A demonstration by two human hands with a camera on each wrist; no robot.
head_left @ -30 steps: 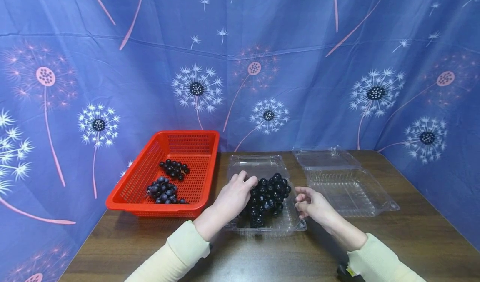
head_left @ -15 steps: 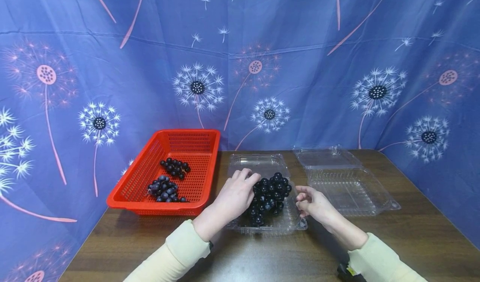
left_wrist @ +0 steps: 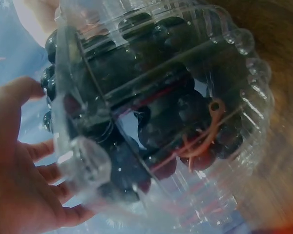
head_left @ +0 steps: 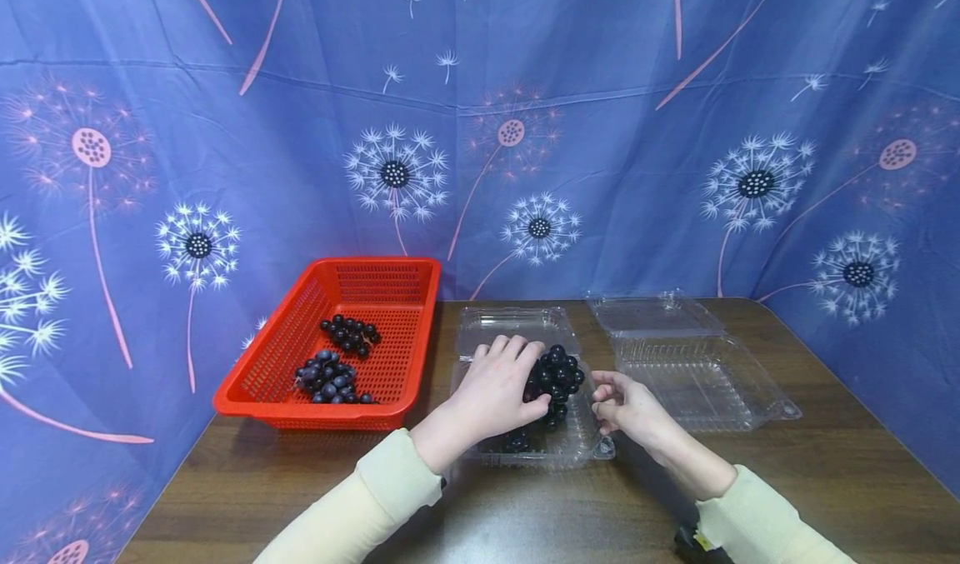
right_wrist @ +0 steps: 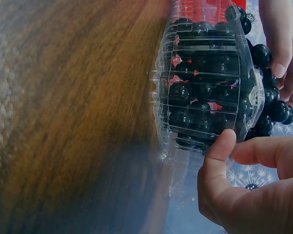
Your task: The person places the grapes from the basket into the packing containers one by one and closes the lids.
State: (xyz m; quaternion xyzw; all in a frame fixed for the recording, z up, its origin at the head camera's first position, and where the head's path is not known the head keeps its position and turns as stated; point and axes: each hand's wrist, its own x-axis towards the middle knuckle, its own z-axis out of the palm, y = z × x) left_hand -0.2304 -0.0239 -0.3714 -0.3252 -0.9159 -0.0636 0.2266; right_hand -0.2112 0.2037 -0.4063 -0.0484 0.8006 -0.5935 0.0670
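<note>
My left hand [head_left: 495, 391] lies over the left part of a bunch of black grapes [head_left: 558, 374], its fingers extended and thumb touching the fruit. The bunch heaps above the rim of a clear plastic clamshell container [head_left: 577, 443], whose lid is folded back. At the container's right edge, my right hand [head_left: 632, 410] pinches the rim between thumb and forefinger. The right wrist view shows this pinch on the container wall [right_wrist: 205, 48]. In the left wrist view, grapes [left_wrist: 161, 122] and a brown stem [left_wrist: 212, 131] show through the plastic.
On the left stands a red perforated basket [head_left: 412, 356] with two smaller bunches, one black [head_left: 348, 335] and one bluish [head_left: 326, 379]. A second clear container [head_left: 697, 381] lies lid-back at the right on the wooden table [head_left: 517, 514]. A blue dandelion-print cloth [head_left: 600, 64] hangs behind.
My left hand has shifted right from the bunch's left side onto its top, its fingers spreading out over the grapes. My right hand stays at the container's rim.
</note>
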